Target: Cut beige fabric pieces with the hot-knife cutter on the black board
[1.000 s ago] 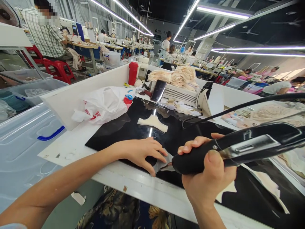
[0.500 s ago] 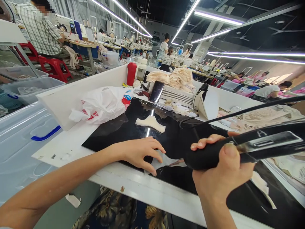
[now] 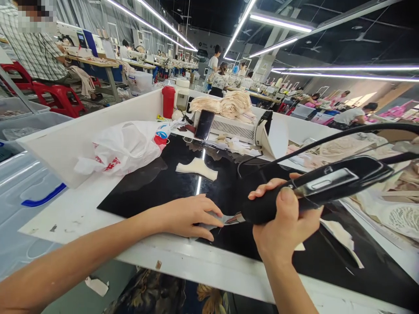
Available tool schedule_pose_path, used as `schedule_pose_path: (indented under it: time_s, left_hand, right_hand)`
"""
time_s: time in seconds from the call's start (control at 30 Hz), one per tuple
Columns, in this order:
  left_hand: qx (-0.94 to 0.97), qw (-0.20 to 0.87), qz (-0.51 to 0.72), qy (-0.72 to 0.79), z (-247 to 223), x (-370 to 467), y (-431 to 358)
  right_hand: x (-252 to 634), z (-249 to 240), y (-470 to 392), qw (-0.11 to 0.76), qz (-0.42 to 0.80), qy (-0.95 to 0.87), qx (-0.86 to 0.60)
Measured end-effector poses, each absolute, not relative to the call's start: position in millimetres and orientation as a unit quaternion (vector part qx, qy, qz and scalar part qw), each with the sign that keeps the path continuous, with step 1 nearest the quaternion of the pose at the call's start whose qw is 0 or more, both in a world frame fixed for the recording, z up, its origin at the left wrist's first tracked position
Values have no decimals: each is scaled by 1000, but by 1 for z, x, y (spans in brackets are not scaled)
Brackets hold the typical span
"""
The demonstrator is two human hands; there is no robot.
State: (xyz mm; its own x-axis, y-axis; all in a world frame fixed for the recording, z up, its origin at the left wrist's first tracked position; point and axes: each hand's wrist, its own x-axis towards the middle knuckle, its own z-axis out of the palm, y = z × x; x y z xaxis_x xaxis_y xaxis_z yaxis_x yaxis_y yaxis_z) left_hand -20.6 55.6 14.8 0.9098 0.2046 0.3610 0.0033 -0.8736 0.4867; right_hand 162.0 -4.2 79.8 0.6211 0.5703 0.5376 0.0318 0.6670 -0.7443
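My right hand [image 3: 288,222] is wrapped round a black corded handheld tool [image 3: 327,181], whose metal tip points left, just above the black board. Beside that tip, my left hand [image 3: 193,216] rests palm down with its fingers spread over a pale, thin piece [image 3: 209,223] that is partly hidden beneath them. A cream fabric piece [image 3: 197,168] lies on the glossy black board [image 3: 144,187] beyond my left hand. To the right of my right hand is another cream piece [image 3: 340,237], long and narrow.
A white plastic bag [image 3: 127,146] sits at the left. Toward the back are a red cup [image 3: 168,101], a phone [image 3: 204,124] and piled beige fabric [image 3: 225,104]. Fabric pieces lie at the right. A person in a checked shirt [image 3: 32,48] sits at far left.
The view has shifted to the right. My right hand has tilted the tool and brought its tip close to my left fingertips. A small cream piece now shows by my right wrist.
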Motion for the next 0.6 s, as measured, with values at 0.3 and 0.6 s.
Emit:
schedule_pose_path:
  time_s: [0.3, 0.6]
  left_hand:
    - [945, 244, 210, 51, 13, -21, 56]
    - [948, 244, 201, 46, 14, -22, 58]
  right_hand:
    - [164, 75, -6, 816, 157, -409, -377]
    - [170, 76, -5, 812, 148, -413, -385]
